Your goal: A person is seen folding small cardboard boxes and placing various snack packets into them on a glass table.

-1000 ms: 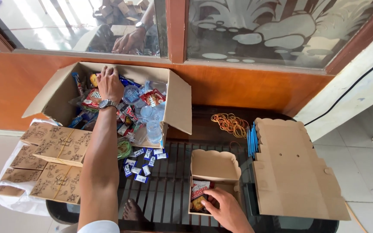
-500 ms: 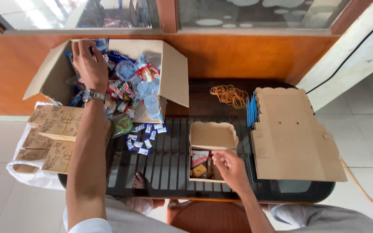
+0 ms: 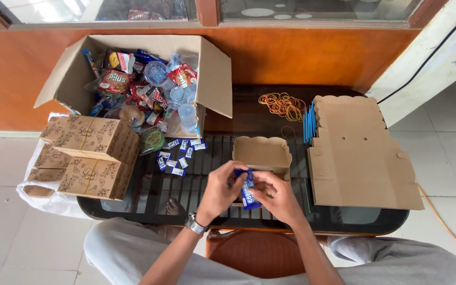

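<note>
A blue snack packet (image 3: 248,191) is pinched between both hands: the left hand (image 3: 221,191) and right hand (image 3: 276,196) each close fingers on it, just in front of a small open cardboard box (image 3: 262,153). Beyond the left hand, small blue sachets (image 3: 178,156) lie on the bench (image 3: 249,113), then a large carton (image 3: 215,74) holding mixed snacks and water cups. Flat box blanks (image 3: 357,158) lie beside the right hand.

Both hands meet over the near edge of the glass table (image 3: 133,208): the left hand (image 3: 221,191) and right hand (image 3: 276,196) pinch a small blue packet (image 3: 248,191) between their fingers, held upright just in front of an open small box (image 3: 262,153). A carton (image 3: 143,79) of snacks and water cups stands far left, closed printed boxes (image 3: 93,155) stacked beside it. Flat box blanks (image 3: 357,155) lie right, with rubber bands (image 3: 282,104) and what look like blue straws (image 3: 309,124) behind.
</note>
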